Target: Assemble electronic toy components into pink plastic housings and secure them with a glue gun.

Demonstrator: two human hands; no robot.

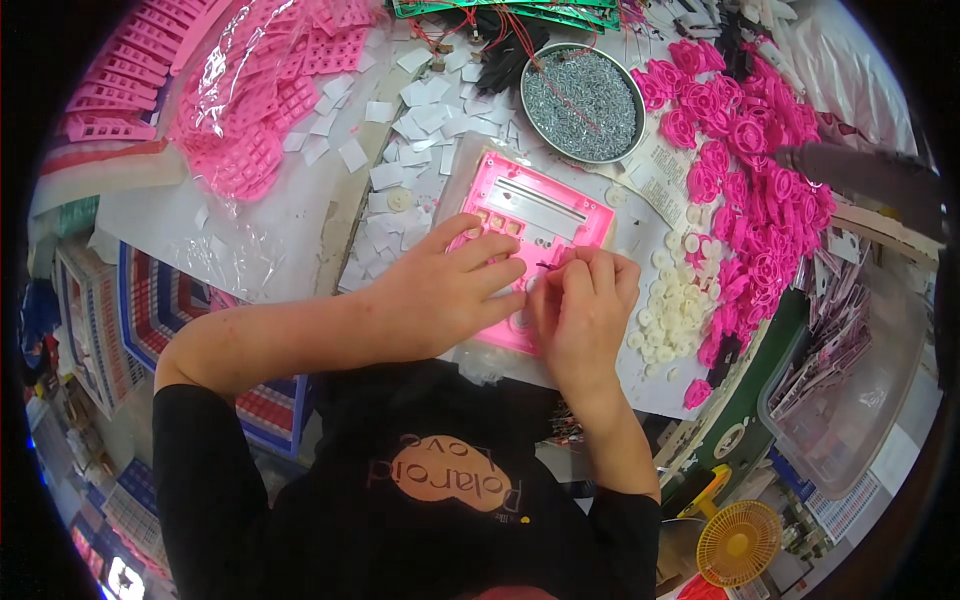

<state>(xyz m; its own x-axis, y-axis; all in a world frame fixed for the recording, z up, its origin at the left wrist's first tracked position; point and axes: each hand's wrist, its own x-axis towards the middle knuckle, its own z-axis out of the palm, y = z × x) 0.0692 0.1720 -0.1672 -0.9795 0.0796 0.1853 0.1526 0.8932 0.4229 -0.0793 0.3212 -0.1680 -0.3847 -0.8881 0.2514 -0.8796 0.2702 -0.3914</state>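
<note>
A pink plastic casing (597, 222) lies tilted on the worktable in front of me, with a silvery slotted panel in its far half and small square openings near its left side. My left hand (445, 290) rests over the casing's left part, fingers spread and slightly bent, and covers some of it. At the casing's right side my right hand (585, 300) is closed in a pinch. A small dark bit shows by its fingertips, but what they hold is too small to make out.
A round metal dish of small screws (582, 105) stands beyond the casing. Pink ring-shaped parts (755, 140) and whitish round pieces (675, 310) are heaped at right. White paper squares (405, 130) and bagged pink parts (240, 120) lie left. A dark tool (850, 170) juts in from the right.
</note>
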